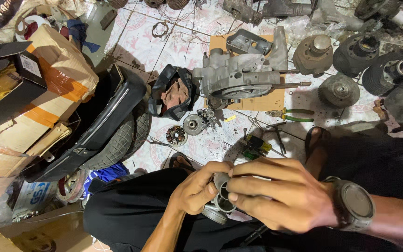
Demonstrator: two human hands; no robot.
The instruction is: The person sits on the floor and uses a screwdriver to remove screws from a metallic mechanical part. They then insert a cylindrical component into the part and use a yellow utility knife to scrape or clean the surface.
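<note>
- My left hand (194, 191) and right hand (276, 196) both have fingers curled tight around a small metal engine part (221, 198), probably a carburettor body, over my lap.
- Greasy fingers could let it slip onto the tiled floor (141, 42) among loose screwdrivers (255, 145).

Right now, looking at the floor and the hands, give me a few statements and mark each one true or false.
1. Both hands, left hand and right hand, hold one small grey metal part. True.
2. The green-handled pliers lie on the tiled floor. True.
3. The engine casing rests on a red cloth. False: it sits on a piece of cardboard.
4. The wristwatch is on the left wrist. False: it is on the right wrist.
5. A tyre lies left of the person's knee. True.
</note>
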